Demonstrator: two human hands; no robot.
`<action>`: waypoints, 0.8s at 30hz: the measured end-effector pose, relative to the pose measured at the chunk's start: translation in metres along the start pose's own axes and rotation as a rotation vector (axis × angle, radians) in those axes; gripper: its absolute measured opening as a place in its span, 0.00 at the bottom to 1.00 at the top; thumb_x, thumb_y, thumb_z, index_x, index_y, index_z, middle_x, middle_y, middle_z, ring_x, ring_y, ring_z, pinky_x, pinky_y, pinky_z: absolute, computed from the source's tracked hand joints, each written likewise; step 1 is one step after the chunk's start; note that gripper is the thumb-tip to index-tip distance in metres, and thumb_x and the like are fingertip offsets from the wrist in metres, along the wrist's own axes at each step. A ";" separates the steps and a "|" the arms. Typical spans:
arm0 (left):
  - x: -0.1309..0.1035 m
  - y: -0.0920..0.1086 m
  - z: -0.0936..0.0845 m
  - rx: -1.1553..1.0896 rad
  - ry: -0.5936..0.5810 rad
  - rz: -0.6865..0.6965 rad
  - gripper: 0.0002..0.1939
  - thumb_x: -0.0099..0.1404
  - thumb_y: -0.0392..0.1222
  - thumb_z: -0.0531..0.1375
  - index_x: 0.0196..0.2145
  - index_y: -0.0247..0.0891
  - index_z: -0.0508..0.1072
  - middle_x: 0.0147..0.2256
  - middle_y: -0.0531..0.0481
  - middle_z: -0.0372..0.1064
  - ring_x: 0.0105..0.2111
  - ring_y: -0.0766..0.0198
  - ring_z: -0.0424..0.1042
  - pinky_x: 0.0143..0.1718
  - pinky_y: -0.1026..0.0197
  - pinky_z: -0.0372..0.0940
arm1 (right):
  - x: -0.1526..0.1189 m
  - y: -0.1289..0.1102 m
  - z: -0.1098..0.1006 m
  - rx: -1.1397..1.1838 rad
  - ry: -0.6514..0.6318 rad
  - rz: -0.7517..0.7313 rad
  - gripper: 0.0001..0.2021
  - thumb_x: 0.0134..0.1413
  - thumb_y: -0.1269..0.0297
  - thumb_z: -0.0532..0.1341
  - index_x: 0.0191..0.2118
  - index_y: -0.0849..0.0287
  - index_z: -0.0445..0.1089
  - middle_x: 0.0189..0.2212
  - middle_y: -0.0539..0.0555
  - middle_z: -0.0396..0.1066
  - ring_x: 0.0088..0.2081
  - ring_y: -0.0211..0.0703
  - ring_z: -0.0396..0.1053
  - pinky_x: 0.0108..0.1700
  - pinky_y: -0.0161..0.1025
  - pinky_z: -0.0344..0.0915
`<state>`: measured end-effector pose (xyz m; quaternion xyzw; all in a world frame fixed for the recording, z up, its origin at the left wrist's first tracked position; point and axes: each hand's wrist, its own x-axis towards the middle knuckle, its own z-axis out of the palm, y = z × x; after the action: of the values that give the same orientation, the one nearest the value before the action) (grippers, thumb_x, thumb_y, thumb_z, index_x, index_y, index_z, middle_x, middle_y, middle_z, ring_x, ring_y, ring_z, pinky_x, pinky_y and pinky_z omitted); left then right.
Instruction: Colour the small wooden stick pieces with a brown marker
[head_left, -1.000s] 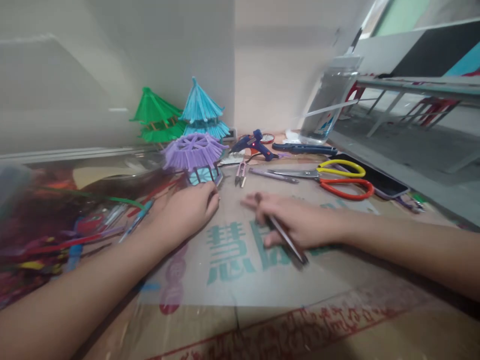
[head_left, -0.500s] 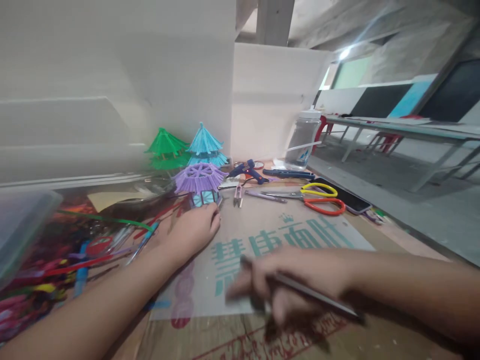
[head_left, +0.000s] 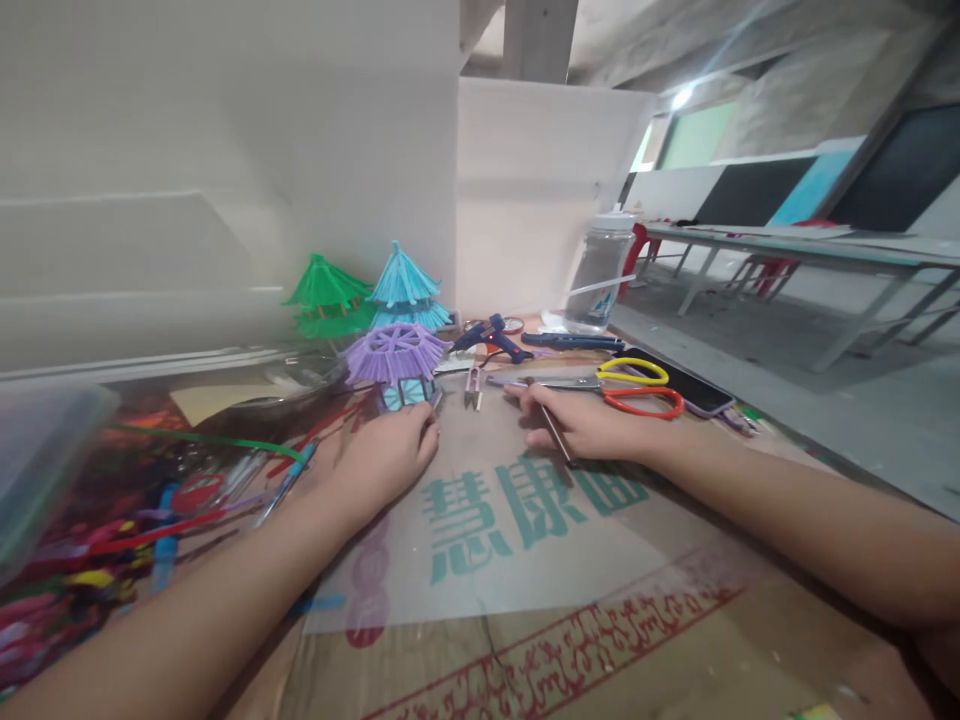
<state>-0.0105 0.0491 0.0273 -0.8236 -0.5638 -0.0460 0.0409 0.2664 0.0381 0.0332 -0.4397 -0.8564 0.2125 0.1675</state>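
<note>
My left hand (head_left: 390, 440) is closed at the base of a small model pavilion (head_left: 397, 355) with a purple fringed roof and light blue panels; its fingertips are partly hidden. My right hand (head_left: 577, 420) grips a slim dark pen-like stick (head_left: 556, 436), which slants down across the fingers. Its fingertips reach over a purplish pen (head_left: 506, 381) beside scissors (head_left: 637, 385) with one yellow and one red handle. Small thread snips (head_left: 472, 388) lie between the hands. Under both forearms is a board with a sheet (head_left: 525, 560) printed in green characters.
Green (head_left: 326, 295) and blue (head_left: 405, 290) model pavilions stand behind. A glue gun (head_left: 495, 338), a dark blue cutter (head_left: 574, 342), a phone (head_left: 697, 385) and a water bottle (head_left: 600, 270) line the back right. Colourful craft sticks (head_left: 82, 560) and a plastic box (head_left: 52, 460) crowd the left.
My right hand has moved forward and up from above the printed sheet to the pen and scissors, still holding the dark stick. My left hand stays at the purple-roofed pavilion.
</note>
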 end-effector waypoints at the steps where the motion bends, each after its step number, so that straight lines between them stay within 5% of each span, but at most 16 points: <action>1: 0.000 0.000 0.000 -0.004 -0.009 0.001 0.15 0.74 0.47 0.47 0.42 0.41 0.71 0.40 0.42 0.79 0.39 0.50 0.79 0.37 0.55 0.66 | 0.002 0.011 -0.005 -0.006 -0.008 0.025 0.13 0.60 0.57 0.65 0.45 0.56 0.64 0.68 0.69 0.60 0.62 0.58 0.68 0.59 0.55 0.66; 5: 0.002 -0.003 0.004 0.001 0.018 0.015 0.15 0.74 0.47 0.47 0.43 0.42 0.71 0.40 0.43 0.79 0.39 0.51 0.79 0.37 0.55 0.66 | 0.009 0.035 -0.011 -0.055 0.022 0.082 0.15 0.62 0.53 0.63 0.47 0.56 0.63 0.69 0.69 0.57 0.68 0.58 0.60 0.63 0.55 0.62; 9: 0.002 -0.003 0.005 -0.001 0.028 0.029 0.15 0.74 0.46 0.47 0.43 0.41 0.71 0.40 0.44 0.79 0.39 0.52 0.79 0.38 0.55 0.65 | 0.011 0.021 -0.007 -0.002 0.009 0.071 0.15 0.62 0.56 0.63 0.48 0.57 0.63 0.69 0.71 0.57 0.67 0.59 0.61 0.64 0.59 0.59; 14: -0.002 0.002 -0.004 0.020 -0.013 -0.018 0.14 0.74 0.47 0.48 0.43 0.42 0.72 0.40 0.44 0.79 0.40 0.50 0.79 0.39 0.55 0.67 | -0.007 -0.022 0.010 0.598 -0.369 -0.208 0.12 0.66 0.53 0.61 0.40 0.56 0.61 0.60 0.68 0.71 0.62 0.52 0.69 0.60 0.52 0.67; 19: -0.004 0.005 -0.007 0.020 0.000 -0.010 0.14 0.75 0.48 0.49 0.44 0.42 0.72 0.43 0.44 0.79 0.43 0.51 0.79 0.40 0.55 0.67 | -0.010 -0.018 0.021 0.183 -0.045 -0.290 0.12 0.61 0.57 0.66 0.40 0.57 0.65 0.64 0.69 0.66 0.66 0.59 0.64 0.62 0.58 0.63; 24: -0.004 0.002 -0.002 -0.001 0.007 0.004 0.14 0.76 0.48 0.50 0.46 0.41 0.72 0.45 0.45 0.78 0.43 0.52 0.78 0.41 0.56 0.67 | -0.004 -0.004 0.020 -0.103 0.024 -0.426 0.12 0.62 0.56 0.65 0.43 0.59 0.68 0.67 0.69 0.61 0.68 0.59 0.60 0.64 0.59 0.61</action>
<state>-0.0099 0.0444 0.0292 -0.8245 -0.5621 -0.0491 0.0424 0.2562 0.0280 0.0177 -0.2593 -0.9376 0.1230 0.1962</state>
